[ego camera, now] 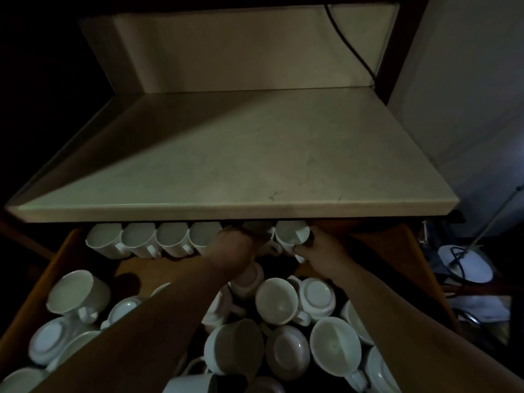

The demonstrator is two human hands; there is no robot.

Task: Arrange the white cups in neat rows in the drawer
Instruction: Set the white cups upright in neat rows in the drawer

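Observation:
An open wooden drawer (51, 268) holds many white cups. A row of several cups (141, 241) lies on its side along the back, partly under the countertop edge. My left hand (231, 246) grips a cup (259, 231) in that row. Just right of it, my right hand (320, 251) holds the rightmost cup (290, 235) by its rim and handle. In front, a loose heap of cups (279, 302) lies jumbled, some upside down, some on their sides. Both forearms reach over the heap.
A pale stone countertop (255, 165) overhangs the back of the drawer. A black cable (351, 49) runs down the back wall. To the right, on the floor, stands a lamp-like round white base (465, 263) with a cord.

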